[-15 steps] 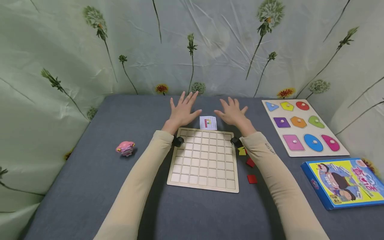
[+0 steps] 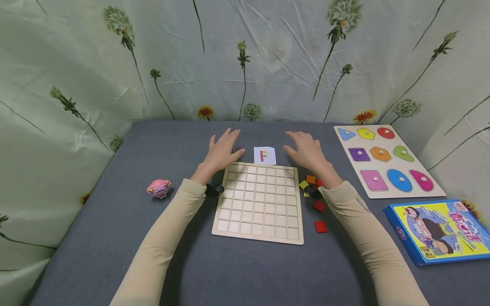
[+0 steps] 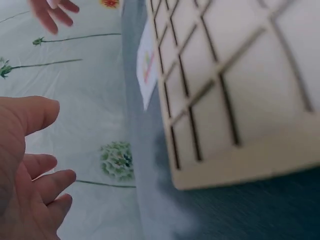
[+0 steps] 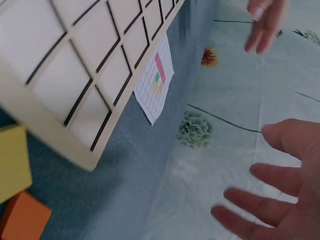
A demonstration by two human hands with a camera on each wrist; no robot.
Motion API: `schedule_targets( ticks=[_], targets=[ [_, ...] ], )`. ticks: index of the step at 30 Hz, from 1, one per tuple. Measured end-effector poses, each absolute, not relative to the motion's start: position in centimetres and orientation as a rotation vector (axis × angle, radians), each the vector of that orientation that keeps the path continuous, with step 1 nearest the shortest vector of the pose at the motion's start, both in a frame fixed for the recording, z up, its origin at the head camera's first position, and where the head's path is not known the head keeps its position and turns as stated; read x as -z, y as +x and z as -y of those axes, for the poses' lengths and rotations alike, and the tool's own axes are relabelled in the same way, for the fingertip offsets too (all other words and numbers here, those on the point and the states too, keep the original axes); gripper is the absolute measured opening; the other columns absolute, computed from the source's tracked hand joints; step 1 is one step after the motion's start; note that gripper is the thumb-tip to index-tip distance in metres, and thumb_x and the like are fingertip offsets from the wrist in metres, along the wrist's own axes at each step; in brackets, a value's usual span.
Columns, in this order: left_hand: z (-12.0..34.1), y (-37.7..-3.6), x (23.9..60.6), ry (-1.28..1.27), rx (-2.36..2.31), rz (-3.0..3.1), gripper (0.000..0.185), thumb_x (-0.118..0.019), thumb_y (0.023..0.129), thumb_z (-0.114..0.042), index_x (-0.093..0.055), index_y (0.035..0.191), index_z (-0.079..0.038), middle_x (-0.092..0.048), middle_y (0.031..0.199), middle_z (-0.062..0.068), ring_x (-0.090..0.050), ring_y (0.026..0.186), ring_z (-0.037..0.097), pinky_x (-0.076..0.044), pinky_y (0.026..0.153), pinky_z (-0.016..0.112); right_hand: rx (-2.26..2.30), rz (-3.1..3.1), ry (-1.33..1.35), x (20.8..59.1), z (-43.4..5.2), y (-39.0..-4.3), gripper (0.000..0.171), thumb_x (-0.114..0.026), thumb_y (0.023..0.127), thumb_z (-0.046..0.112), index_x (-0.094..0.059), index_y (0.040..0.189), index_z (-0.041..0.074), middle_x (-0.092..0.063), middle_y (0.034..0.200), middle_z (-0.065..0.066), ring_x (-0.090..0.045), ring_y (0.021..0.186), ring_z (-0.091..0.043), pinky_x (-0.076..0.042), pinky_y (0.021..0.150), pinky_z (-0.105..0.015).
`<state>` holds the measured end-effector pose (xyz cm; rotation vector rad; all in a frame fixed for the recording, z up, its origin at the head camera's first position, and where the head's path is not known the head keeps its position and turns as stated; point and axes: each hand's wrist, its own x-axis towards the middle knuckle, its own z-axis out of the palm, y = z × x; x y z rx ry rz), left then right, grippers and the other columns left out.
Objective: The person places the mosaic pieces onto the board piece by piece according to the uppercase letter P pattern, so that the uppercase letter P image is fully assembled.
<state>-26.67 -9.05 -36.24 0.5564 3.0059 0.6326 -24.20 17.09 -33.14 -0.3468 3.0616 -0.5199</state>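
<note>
My left hand (image 2: pixel 222 153) hovers over the far left corner of a wooden grid board (image 2: pixel 260 204), fingers spread and holding nothing. Across from it, my right hand (image 2: pixel 306 151) is near the far right corner, its fingers loosely extended with nothing in them. Between the two hands, just behind the board, lies a small paper card (image 2: pixel 265 156) printed with a grid and a few coloured squares. Close to the right wrist, several coloured blocks lie beside the board, among them an orange block (image 4: pixel 25 217), a yellow block (image 4: pixel 12 162) and a red block (image 2: pixel 320 227).
A pink toy (image 2: pixel 158 188) stands on the left of the grey tabletop (image 2: pixel 95 238). At the right lie a knob puzzle board (image 2: pixel 405 170) with coloured shapes and a blue-and-yellow box (image 2: pixel 440 231). A flowered curtain (image 2: pixel 214 63) hangs behind the table.
Both hands have moved apart and slightly back toward the body. The orange and yellow blocks near the right wrist now show more fully.
</note>
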Motion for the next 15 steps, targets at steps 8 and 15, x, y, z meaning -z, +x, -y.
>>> schedule_targets(
  ticks=[8,15],
  targets=[
    [11.4,-25.2,37.2,0.535,-0.753,-2.926,0.063,-0.047,0.095,-0.039,-0.023,0.147,-0.013,-0.026,0.154,0.008,-0.016,0.145,0.026,-0.013,0.112,0.058,0.693,-3.176,-0.474,33.1,-18.3,-22.4,0.043,-0.055,0.091,0.02,-0.05,0.132,0.007,-0.056,0.129,-0.017,-0.052,0.116,-0.035,-0.042,0.094,-0.051],
    [13.2,-23.0,38.4,0.511,-0.885,-2.817,0.061,-0.048,0.095,-0.032,-0.027,0.145,-0.005,-0.031,0.15,0.016,-0.03,0.138,0.035,-0.027,0.109,0.053,0.888,-3.26,-0.507,34.4,-20.3,-21.3,0.034,-0.059,0.087,0.011,-0.058,0.121,0.005,-0.065,0.111,-0.019,-0.06,0.096,-0.032,-0.047,0.081,-0.046]
  ],
)
